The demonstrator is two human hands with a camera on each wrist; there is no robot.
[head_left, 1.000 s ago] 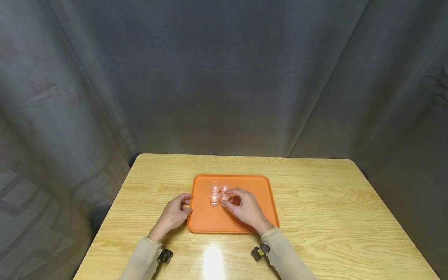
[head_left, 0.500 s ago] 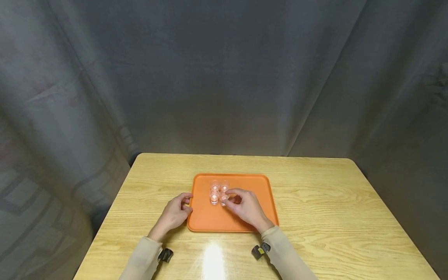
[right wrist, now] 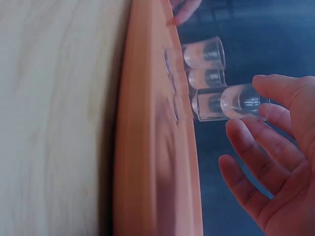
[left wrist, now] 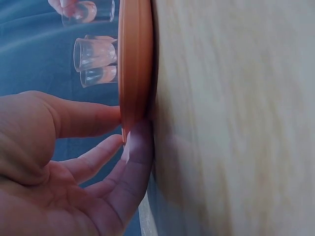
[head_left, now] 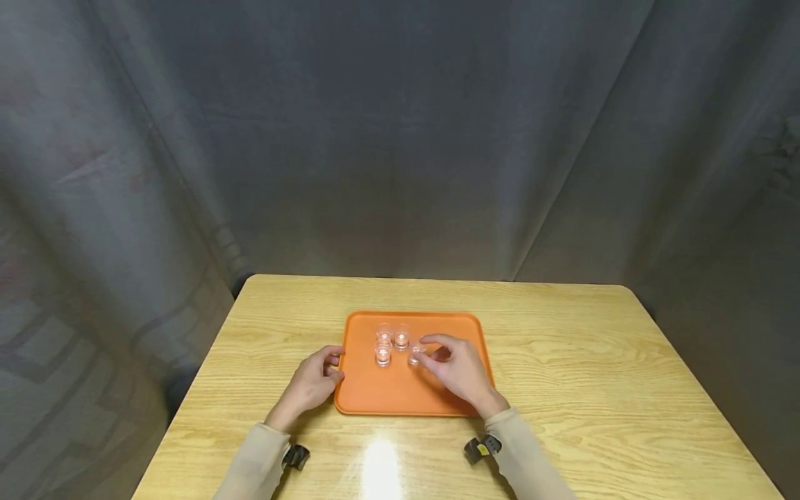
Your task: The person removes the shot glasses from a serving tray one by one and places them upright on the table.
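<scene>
On the orange tray (head_left: 387,396) stand three small clear shot glasses, one at the front left (head_left: 382,356) and two behind it. My right hand (head_left: 461,369) pinches a fourth shot glass (right wrist: 209,105) near its rim between thumb and fingertips. That glass is upright, close over the tray, a short way right of the others. At the tray's left edge, my left hand (head_left: 312,380) grips the rim, with the thumb (left wrist: 91,119) on top and fingers under it in the left wrist view.
The tray lies on a light wooden table (head_left: 562,347). A grey curtain (head_left: 387,139) hangs behind and at both sides. A bright light reflection shows on the table in front of the tray.
My right hand has moved right with its shot glass, away from the group, leaving a gap. My left hand stays at the tray's edge.
</scene>
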